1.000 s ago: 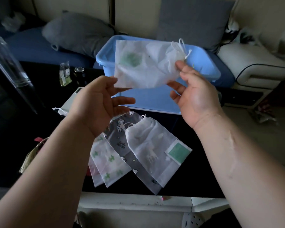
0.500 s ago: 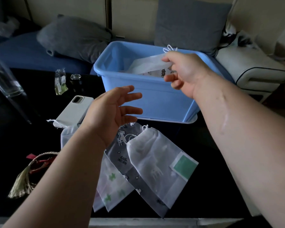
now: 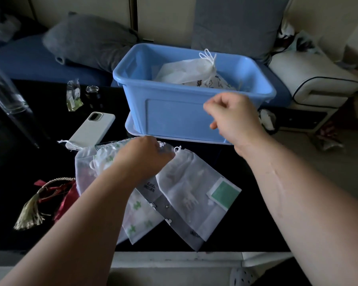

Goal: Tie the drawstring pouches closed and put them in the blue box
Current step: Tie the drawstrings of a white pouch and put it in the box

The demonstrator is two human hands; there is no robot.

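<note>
Our right hand [image 3: 234,118] has left the tied pouch [image 3: 186,72] in the blue box [image 3: 174,112] beyond it, loosely curled, empty; our left hand [image 3: 145,155] covers the grey pouch [image 3: 153,188], grip unclear; next, cinch its drawstring

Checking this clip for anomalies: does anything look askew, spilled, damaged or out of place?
Nothing spilled or damaged. The tied white pouch sits high in the blue box, its knotted top above the rim. The remaining pouches lie in a skewed, overlapping fan on the black table.
</note>
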